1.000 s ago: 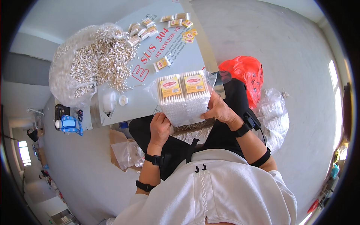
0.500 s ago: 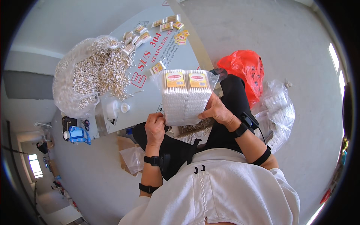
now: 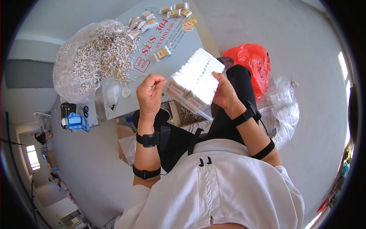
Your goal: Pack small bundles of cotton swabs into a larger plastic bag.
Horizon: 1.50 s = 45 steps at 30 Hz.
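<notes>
Above my lap, a clear bag of cotton swabs (image 3: 198, 74) is tilted, with the tightly packed white tips facing up. Its yellow labels show through the plastic on the side toward me. My right hand (image 3: 225, 93) grips the bag's right side, thumb on top near the swab tips. At the left edge, my left hand (image 3: 150, 95) pinches with thumb and forefinger at the plastic; the exact spot of contact is small. Beyond the bag, a small labelled swab pack (image 3: 162, 53) lies on the grey table (image 3: 127, 70).
A large clear bag of loose swabs (image 3: 105, 57) spills on the table's left. Several small packs (image 3: 144, 23) lie farther back. Right of my leg sit a red plastic bag (image 3: 249, 65) and a clear bag of white bundles (image 3: 282, 114). A box of swabs (image 3: 183, 114) is below my hands.
The swab bag has tipped over, so its labels now face me and the swab tips face up. My left hand has risen and moved slightly left; the right hand is higher too.
</notes>
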Tool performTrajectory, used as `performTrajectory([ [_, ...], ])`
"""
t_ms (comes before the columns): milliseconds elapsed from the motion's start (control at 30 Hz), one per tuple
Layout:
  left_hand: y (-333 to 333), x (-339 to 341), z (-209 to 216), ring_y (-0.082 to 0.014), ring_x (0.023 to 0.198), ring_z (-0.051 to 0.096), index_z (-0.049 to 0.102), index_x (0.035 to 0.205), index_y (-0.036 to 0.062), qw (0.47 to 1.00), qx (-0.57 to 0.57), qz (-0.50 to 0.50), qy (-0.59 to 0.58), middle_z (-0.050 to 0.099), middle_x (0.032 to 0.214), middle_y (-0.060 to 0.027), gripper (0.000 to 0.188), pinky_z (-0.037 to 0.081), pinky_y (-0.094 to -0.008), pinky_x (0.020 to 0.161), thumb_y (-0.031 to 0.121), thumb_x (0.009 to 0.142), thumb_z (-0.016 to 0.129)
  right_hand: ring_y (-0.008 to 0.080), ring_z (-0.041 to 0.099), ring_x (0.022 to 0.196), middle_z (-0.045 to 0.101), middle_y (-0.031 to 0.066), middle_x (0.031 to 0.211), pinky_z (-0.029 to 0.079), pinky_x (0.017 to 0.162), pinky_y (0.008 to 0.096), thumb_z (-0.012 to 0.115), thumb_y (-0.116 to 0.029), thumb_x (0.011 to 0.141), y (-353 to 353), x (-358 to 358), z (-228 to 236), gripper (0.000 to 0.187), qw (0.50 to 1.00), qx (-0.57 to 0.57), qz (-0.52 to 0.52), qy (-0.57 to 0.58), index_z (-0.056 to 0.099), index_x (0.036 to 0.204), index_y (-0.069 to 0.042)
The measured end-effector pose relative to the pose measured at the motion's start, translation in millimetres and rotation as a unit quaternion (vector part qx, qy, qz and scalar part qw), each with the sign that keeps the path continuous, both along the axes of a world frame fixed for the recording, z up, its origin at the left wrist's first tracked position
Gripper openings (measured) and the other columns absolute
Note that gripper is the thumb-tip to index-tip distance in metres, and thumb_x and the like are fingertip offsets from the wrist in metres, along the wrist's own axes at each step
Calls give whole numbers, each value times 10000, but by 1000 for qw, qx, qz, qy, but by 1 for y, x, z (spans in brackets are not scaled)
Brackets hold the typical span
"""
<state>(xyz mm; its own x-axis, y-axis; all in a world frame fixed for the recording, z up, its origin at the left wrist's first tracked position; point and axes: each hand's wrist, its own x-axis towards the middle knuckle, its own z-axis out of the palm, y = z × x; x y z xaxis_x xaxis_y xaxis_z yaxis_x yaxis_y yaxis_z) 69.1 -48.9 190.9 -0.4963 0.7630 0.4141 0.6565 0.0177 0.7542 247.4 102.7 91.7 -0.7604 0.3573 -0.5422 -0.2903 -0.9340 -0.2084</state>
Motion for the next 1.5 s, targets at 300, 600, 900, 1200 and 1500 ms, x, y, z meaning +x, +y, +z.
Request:
performTrajectory([
  [300,-12,50,-42,-184,1199,513,409,1406,19,874,189,82,-439,512,1347,-101,611,428,-336,994,252,925,706,272,571,1245,601,100,1333,416,1094,440,658,-240,888,-10,8,-3,599,988,110,-96,52,447,1407,-29],
  [600,-13,54,-66,-261,1224,550,397,1430,10,815,164,-27,-556,547,1349,-114,773,453,-418,1044,275,817,787,228,558,1217,577,98,1292,388,1092,384,838,-109,681,-53,12,35,861,929,335,-151,47,375,1402,-22],
  [900,-44,37,-82,-295,1174,597,491,1379,24,740,204,-28,-640,613,1288,-119,734,493,-444,1029,276,761,798,277,511,1290,528,194,1386,389,1088,418,580,-705,861,-6,87,73,1019,900,393,-7,187,193,1579,-93],
  [1200,-27,55,-52,-263,1109,623,492,1345,-22,824,136,-58,-547,624,1226,-129,718,507,-400,976,256,758,797,181,577,1103,616,162,1188,447,944,289,746,-447,867,12,75,71,907,812,561,74,-146,318,1504,38],
  [1500,-4,16,-75,-196,1048,631,542,1282,-39,832,71,19,-550,641,1170,-108,496,519,-371,918,226,904,722,96,605,1033,636,35,1162,500,879,275,626,-255,986,16,31,19,459,875,480,33,-50,505,1366,-27],
])
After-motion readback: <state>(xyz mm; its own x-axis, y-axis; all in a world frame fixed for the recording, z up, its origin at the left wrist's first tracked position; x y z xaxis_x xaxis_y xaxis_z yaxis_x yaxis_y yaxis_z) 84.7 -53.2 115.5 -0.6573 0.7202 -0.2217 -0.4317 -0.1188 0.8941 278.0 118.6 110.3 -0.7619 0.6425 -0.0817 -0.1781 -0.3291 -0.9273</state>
